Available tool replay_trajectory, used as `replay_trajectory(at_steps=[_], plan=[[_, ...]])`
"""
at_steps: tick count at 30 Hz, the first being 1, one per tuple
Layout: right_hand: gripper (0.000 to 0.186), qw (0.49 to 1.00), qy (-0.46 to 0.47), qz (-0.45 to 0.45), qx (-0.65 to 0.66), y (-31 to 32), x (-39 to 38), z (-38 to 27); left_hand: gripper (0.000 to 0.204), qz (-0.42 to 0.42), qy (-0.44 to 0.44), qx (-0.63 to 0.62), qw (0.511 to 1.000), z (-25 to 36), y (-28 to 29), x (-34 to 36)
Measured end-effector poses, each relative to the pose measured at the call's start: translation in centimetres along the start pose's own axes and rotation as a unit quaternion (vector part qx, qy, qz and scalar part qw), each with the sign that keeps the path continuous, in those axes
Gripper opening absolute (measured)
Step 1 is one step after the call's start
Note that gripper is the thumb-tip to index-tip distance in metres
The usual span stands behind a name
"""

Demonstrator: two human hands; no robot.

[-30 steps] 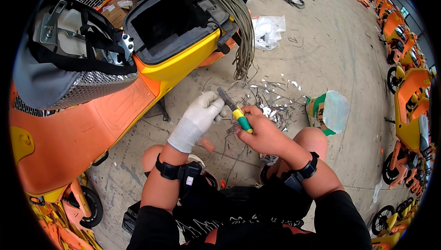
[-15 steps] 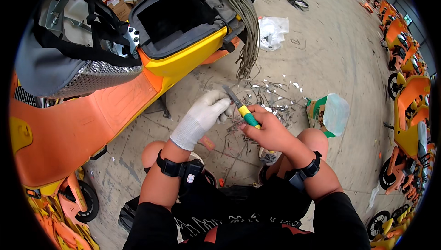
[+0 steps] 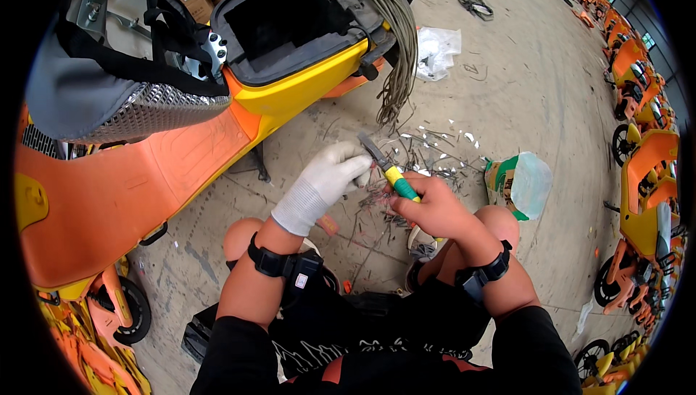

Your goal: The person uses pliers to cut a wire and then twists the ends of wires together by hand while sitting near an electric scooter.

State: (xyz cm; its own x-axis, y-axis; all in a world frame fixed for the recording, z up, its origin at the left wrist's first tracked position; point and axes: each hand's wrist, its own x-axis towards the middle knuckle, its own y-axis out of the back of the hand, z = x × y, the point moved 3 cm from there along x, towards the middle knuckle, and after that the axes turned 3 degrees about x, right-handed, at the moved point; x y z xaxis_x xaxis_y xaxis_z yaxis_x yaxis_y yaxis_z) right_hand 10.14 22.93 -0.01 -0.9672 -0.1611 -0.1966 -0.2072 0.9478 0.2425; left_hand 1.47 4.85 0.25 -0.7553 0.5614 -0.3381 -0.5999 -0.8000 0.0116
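Note:
My left hand (image 3: pixel 328 176), in a white knit glove, is closed with thumb and fingers pinched together. What it holds, if anything, is too small to make out. My bare right hand (image 3: pixel 433 208) grips a knife (image 3: pixel 396 179) by its yellow and green handle. The knife's dark blade slants up and to the left, its edge close beside the gloved fingertips. Below both hands, a scatter of dark cut strips and white scraps (image 3: pixel 444 161) covers the concrete floor.
An orange and yellow scooter (image 3: pixel 190 150) stands at the left, a bundle of long grey-green strands (image 3: pixel 397 47) hanging off its rear. Beyond lies a white plastic bag (image 3: pixel 438 50). A green printed bag (image 3: pixel 499 183) sits to the right, with rows of scooters (image 3: pixel 639 184) farther off.
Both hands and the knife stay close together in nearly the same pose. The whole view has shifted slightly, and the knife handle sits a little lower and farther right in the picture.

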Motion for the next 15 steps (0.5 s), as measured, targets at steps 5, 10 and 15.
replay_trajectory(at_steps=[5, 10, 15], plan=[[0.023, 0.993, -0.069, -0.035, 0.089, 0.6, -0.4, 0.2, 0.019, -0.018, 0.014, -0.119, 0.993, 0.3, -0.3, -0.3], [0.026, 0.975, -0.088, -0.070, 0.190, 0.8, -0.6, -0.3, 0.019, -0.012, -0.004, -0.174, 0.985, 0.3, -1.0, -0.6], [0.028, 0.968, -0.088, -0.089, 0.220, 1.0, -0.8, -0.4, 0.018, -0.020, -0.016, -0.195, 0.981, 0.1, -1.2, -0.7]])
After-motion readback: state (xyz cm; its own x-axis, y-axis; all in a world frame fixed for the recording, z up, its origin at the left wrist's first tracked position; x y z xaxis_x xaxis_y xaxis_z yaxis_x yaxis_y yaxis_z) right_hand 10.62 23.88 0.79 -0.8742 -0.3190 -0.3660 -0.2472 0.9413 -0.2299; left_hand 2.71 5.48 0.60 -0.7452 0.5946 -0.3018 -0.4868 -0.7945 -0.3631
